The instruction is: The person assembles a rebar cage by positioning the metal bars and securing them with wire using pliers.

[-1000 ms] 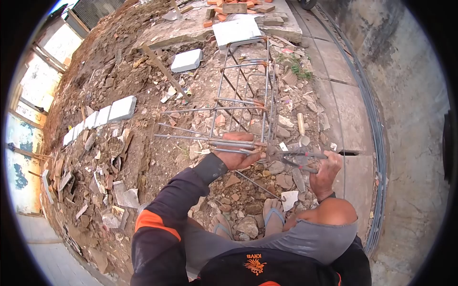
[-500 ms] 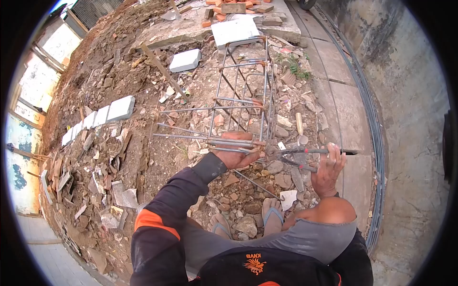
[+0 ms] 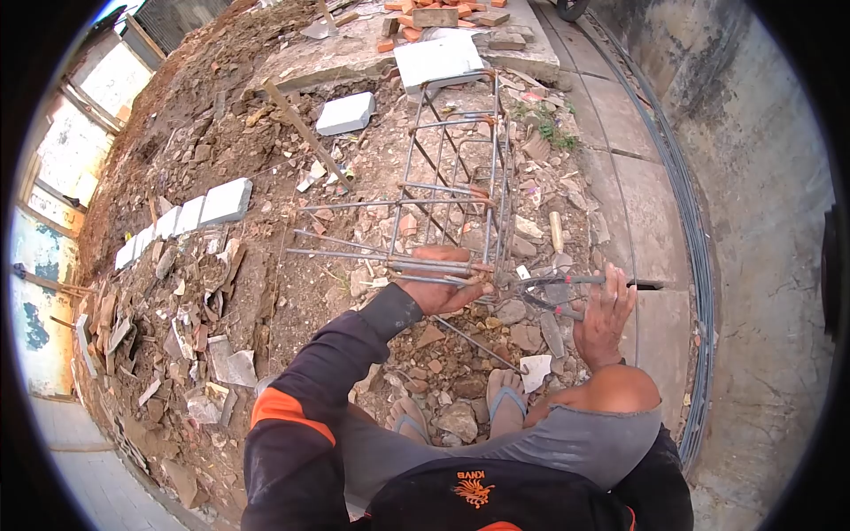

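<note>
My left hand is closed around the steel bars at the near end of a rebar cage, its fingers curled over them. In my right hand is a pair of pincers with red and dark handles, spread apart. The jaws point left and meet the cage's near corner, just beside my left fingertips. Whether they bite on a tie wire there is too small to tell. Loose bar ends stick out to the left of the cage.
A hammer lies on the rubble right of the cage. White blocks sit on the soil, with bricks piled at the back. Long steel rods run along the concrete wall. Broken stones surround my sandalled feet.
My right hand and the pincer handles have shifted very slightly. My left hand keeps its hold on the bars, and the cage stays in place.
</note>
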{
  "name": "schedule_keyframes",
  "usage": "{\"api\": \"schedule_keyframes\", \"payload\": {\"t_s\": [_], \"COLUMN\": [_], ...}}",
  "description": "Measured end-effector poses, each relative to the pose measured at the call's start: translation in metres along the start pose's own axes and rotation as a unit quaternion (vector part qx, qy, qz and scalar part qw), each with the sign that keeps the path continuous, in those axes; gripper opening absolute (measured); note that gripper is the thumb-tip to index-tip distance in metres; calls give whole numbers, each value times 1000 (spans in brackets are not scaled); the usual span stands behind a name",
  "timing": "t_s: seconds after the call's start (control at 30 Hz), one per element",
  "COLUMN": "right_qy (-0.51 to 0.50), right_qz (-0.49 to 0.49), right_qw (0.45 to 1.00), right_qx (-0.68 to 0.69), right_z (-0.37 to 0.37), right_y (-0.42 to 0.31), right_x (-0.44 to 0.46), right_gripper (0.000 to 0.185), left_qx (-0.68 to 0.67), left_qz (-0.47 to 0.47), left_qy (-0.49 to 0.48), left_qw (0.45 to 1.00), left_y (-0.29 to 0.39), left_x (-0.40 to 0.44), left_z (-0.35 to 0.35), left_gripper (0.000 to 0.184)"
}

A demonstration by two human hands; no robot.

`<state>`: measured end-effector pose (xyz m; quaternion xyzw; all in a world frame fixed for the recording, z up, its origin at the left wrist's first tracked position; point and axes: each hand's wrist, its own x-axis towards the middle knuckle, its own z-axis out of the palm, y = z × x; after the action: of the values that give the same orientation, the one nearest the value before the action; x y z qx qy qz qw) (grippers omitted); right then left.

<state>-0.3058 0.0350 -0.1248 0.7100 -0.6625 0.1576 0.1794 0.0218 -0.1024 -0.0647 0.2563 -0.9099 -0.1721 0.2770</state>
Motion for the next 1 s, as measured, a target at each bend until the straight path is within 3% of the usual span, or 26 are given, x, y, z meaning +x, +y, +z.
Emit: {"api": "schedule_keyframes", "payload": {"t_s": [0.27, 0.4, 0.47, 1.0], "right_qy": [14, -33, -42, 7], "right_qz": [-2, 14, 12, 6], "right_qw": [999, 999, 999, 999], "right_qx": [-29, 3, 7, 38], "right_z": [-1, 3, 5, 5], "right_y": [-3, -4, -4, -1], "right_x": [6, -2, -1, 3], "right_gripper": [68, 61, 59, 46], "left_qx": [-10, -1, 16, 33], "left_qz": [5, 4, -27, -16], "left_qy": [-1, -1, -44, -69], "left_qw": [1000, 1000, 999, 997], "left_y": [2, -1, -4, -1], "left_x": [0, -2, -4, 2], "left_z": [-4, -1, -2, -4], "left_gripper": [38, 43, 47, 46]}}
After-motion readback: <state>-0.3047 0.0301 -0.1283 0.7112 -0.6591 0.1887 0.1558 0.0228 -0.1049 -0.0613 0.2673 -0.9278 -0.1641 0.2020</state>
